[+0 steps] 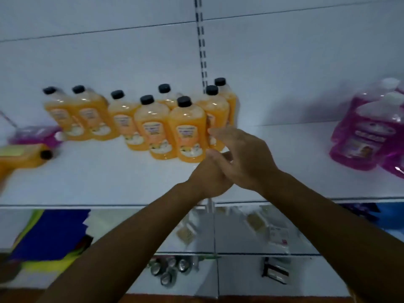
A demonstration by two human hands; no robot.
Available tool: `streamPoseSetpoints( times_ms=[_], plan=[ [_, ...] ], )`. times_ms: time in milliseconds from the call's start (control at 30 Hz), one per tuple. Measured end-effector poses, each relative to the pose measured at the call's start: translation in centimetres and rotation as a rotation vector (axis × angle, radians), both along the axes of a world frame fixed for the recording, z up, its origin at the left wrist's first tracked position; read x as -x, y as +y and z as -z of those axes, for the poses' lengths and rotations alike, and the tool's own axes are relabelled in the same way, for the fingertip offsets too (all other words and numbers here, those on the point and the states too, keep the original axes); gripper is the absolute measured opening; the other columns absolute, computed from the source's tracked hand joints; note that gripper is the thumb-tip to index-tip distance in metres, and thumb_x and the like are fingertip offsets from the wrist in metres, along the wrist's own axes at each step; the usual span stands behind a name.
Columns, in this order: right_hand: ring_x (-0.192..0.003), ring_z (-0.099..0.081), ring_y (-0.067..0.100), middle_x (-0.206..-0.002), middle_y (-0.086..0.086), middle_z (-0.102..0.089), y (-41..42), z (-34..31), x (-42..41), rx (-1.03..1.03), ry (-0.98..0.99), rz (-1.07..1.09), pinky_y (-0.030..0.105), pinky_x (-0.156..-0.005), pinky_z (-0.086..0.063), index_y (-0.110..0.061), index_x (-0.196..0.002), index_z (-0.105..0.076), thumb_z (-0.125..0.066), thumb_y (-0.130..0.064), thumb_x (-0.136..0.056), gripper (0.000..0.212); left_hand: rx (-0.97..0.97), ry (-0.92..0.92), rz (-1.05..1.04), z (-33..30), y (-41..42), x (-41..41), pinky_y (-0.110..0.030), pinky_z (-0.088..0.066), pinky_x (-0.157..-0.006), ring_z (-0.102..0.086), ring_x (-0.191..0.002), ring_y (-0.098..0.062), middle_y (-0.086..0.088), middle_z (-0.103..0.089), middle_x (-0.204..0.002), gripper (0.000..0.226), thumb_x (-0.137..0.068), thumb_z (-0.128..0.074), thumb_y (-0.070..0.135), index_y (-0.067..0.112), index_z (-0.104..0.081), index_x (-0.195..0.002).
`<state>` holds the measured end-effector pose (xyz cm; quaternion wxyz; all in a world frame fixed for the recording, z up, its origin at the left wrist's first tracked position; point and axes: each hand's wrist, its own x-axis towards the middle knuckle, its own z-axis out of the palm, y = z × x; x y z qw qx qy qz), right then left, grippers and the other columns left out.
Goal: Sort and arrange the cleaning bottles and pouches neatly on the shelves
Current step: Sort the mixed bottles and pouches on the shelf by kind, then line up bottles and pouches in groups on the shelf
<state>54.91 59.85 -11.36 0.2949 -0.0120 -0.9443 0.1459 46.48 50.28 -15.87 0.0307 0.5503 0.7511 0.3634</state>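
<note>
Orange black-capped plastic bottles (153, 119) stand loosely grouped mid-frame on the white shelf (109, 182) – one toppled orange bottle (24, 159) at left, purple bottles (369, 130) far right unsorted – while left hand (209, 178) and right hand (242, 156), overlapped, seemingly hold nothing.

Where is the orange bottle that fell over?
The tipped orange bottle lies on its side at the far left of the white shelf, black cap pointing right, just below a purple pouch and left of the standing orange bottles.

Dim, bluish light; motion blur smears the left edge, wide-angle bending throughout.
</note>
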Motion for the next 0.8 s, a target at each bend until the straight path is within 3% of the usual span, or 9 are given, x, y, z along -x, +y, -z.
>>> streamPoseSetpoints(
  times_ms=[133, 300, 400, 567, 667, 800],
  plan=[
    [-0.113, -0.062, 0.025, -0.124, 0.006, -0.065, -6.9, -0.2, 4.0, 0.015, 0.024, -0.167, 0.037, -0.086, -0.054, -0.011, -0.126, -0.062, -0.052, -0.045, -0.091, 0.051, -0.008, 0.038, -0.064, -0.5, -8.6, 2.1, -0.039, -0.051, -0.067, -0.063, -0.083, -0.026, -0.012, -0.067, -0.089, 0.021, -0.089, -0.056, 0.014, -0.002, -0.066, -0.097],
    [-0.129, -0.049, 0.021, -0.139, 0.001, -0.054, -17.1, -0.2, 9.9, 0.043, -0.068, -0.257, 0.034, -0.102, -0.040, -0.016, -0.137, -0.052, -0.041, -0.053, -0.092, 0.059, 0.141, 0.068, -0.315, 0.2, -20.6, 6.9, -0.041, -0.053, -0.074, -0.066, -0.090, -0.029, -0.010, -0.071, -0.104, 0.037, -0.093, -0.055, 0.044, 0.014, -0.065, -0.113],
    [-0.134, -0.043, 0.020, -0.145, 0.000, -0.048, -23.2, -0.4, 13.5, 0.051, -0.098, -0.277, 0.033, -0.104, -0.036, -0.018, -0.141, -0.047, -0.038, -0.055, -0.095, 0.060, 0.245, 0.192, -0.426, 0.9, -27.8, 9.9, -0.046, -0.051, -0.088, -0.061, -0.107, -0.024, -0.003, -0.065, -0.125, 0.051, -0.092, -0.049, 0.056, 0.022, -0.057, -0.128],
    [-0.139, -0.035, 0.020, -0.150, 0.001, -0.041, -30.5, -0.7, 18.7, 0.070, -0.128, -0.307, 0.035, -0.110, -0.030, -0.021, -0.144, -0.041, -0.025, -0.062, -0.088, 0.072, 0.439, 0.241, -0.629, 2.0, -37.6, 14.1, -0.049, -0.024, -0.116, -0.023, -0.146, -0.021, 0.001, -0.031, -0.158, 0.073, -0.090, -0.037, 0.070, 0.030, -0.033, -0.150],
    [-0.141, -0.033, 0.020, -0.152, 0.001, -0.038, -33.1, -0.3, 21.6, 0.051, -0.159, -0.326, 0.037, -0.111, -0.029, -0.020, -0.146, -0.039, -0.032, -0.059, -0.092, 0.067, 0.466, 0.243, -0.732, 2.3, -42.2, 15.8, -0.049, -0.011, -0.119, -0.014, -0.149, -0.019, 0.004, -0.024, -0.160, 0.072, -0.091, -0.034, 0.069, 0.031, -0.028, -0.151],
    [-0.140, -0.033, 0.021, -0.151, 0.003, -0.039, -35.5, 0.5, 25.5, 0.028, -0.200, -0.372, 0.044, -0.112, -0.033, -0.018, -0.145, -0.039, -0.037, -0.054, -0.096, 0.061, 0.446, 0.259, -0.860, 2.0, -46.7, 17.6, -0.051, -0.007, -0.119, -0.012, -0.149, -0.019, 0.005, -0.024, -0.160, 0.068, -0.092, -0.035, 0.066, 0.032, -0.028, -0.151]
  ],
)
